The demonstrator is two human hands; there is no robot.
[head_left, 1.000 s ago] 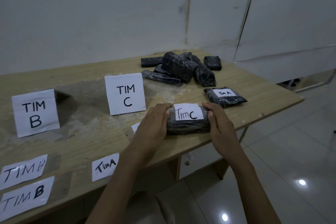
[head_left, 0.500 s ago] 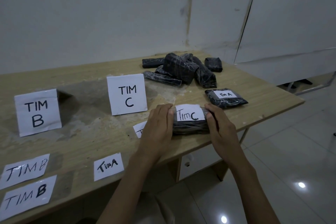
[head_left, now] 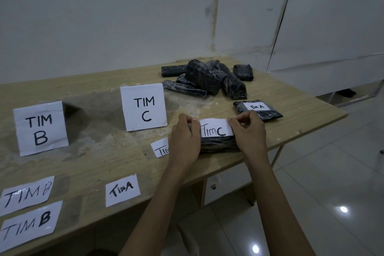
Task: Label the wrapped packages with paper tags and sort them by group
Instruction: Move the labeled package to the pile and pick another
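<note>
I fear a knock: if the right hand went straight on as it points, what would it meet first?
Probably the Tim A package, lying just beyond the right hand, which grips the Tim C package; depth is unclear.

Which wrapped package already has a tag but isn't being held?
The Tim A package, alone near the table's right edge. The Tim C package is gripped by the left hand and right hand, and the heap behind shows no tags.
</note>
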